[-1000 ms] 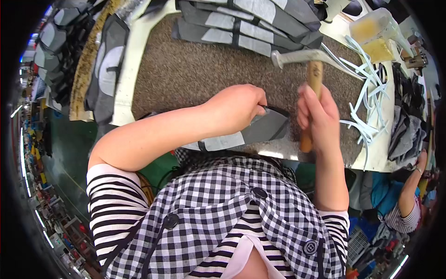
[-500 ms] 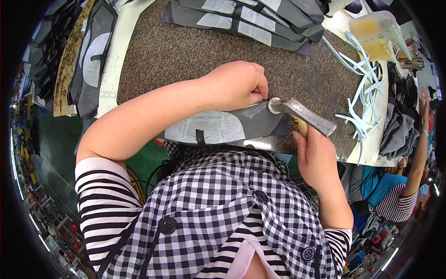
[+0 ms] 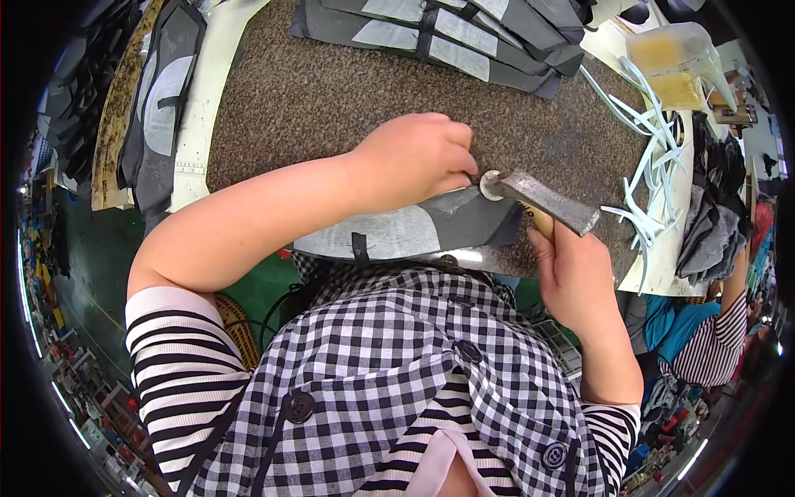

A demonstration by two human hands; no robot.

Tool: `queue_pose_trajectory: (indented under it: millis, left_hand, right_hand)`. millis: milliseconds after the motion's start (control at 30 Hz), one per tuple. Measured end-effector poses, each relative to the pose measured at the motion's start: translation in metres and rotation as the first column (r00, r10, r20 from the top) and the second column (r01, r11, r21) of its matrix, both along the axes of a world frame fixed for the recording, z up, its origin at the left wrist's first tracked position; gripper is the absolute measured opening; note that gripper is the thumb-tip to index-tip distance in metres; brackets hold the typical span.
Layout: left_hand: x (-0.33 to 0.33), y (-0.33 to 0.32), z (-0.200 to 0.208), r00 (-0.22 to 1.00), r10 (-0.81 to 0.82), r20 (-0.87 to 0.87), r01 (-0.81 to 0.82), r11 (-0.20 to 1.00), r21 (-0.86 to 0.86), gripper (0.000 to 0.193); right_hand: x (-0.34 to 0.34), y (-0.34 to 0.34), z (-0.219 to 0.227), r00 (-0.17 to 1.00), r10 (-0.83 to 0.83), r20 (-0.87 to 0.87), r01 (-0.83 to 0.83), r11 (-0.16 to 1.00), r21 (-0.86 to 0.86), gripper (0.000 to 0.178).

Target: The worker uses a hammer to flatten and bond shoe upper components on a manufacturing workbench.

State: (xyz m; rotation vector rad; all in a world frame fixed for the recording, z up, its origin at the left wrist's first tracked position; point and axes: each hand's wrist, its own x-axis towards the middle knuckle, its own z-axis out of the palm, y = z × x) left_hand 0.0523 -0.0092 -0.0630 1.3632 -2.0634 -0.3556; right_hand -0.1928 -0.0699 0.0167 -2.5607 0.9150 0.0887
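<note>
Two bare hands at work over a brown-topped bench (image 3: 331, 99). The left forearm (image 3: 265, 207), bent sharply at the elbow near the bench's left end, crosses obliquely above the near edge toward the middle. The left hand (image 3: 421, 157) lies knuckles up at its end, over the far side of a grey piece (image 3: 472, 217); its fingers are curled inward and close together, with the tips partly hidden, so whether they are clamped on the piece cannot be told. The grey piece rests along the middle of the bench's near edge, its tapered end toward the right, a pale patch (image 3: 397, 232) and a short dark tab (image 3: 359, 247) on its surface. The right forearm (image 3: 611, 356) rises steeply to the right part of the same edge, where the right hand (image 3: 580, 277) is closed around the handle of a hammer (image 3: 546, 199), thumb uppermost along the grip. The hammer's head slants across the tapered end, its round face just beside the left fingertips; contact with the piece cannot be determined. Similar grey pieces (image 3: 464, 45) are stacked at the far edge; pale blue strips (image 3: 654, 174) lie tangled at the right edge, and a translucent container (image 3: 667, 70) stands at the far right corner.
</note>
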Motion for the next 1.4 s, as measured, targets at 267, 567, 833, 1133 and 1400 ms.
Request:
queue_pose_trajectory:
  millis: [267, 567, 833, 1133, 1400]
  left_hand:
    - [-0.023, 0.018, 0.025, 0.868, 0.000, 0.497, 0.010, 1.000, -0.018, 0.014]
    - [-0.033, 0.031, 0.016, 0.967, 0.197, 0.164, -0.212, 0.974, 0.078, 0.014]
    - [-0.027, 0.041, 0.007, 0.942, 0.336, -0.006, -0.335, 0.938, 0.086, 0.022]
    - [-0.036, 0.046, 0.013, 0.931, 0.233, 0.283, -0.217, 0.972, -0.085, 0.024]
    - [-0.028, 0.048, 0.008, 0.934, 0.286, 0.216, -0.285, 0.958, -0.034, 0.025]
  right_hand:
    - [0.002, -0.005, 0.000, 0.998, 0.041, 0.037, -0.042, 0.999, 0.034, 0.020]
    - [0.001, -0.012, -0.005, 0.992, 0.078, 0.094, -0.081, 0.996, 0.024, 0.023]
    - [0.003, -0.008, -0.009, 0.996, 0.051, 0.079, -0.054, 0.998, 0.027, 0.023]
    - [0.007, -0.005, -0.012, 0.968, 0.172, 0.183, -0.142, 0.976, -0.163, 0.020]
    - [0.012, 0.005, -0.006, 0.996, 0.083, 0.033, -0.081, 0.996, -0.036, 0.022]
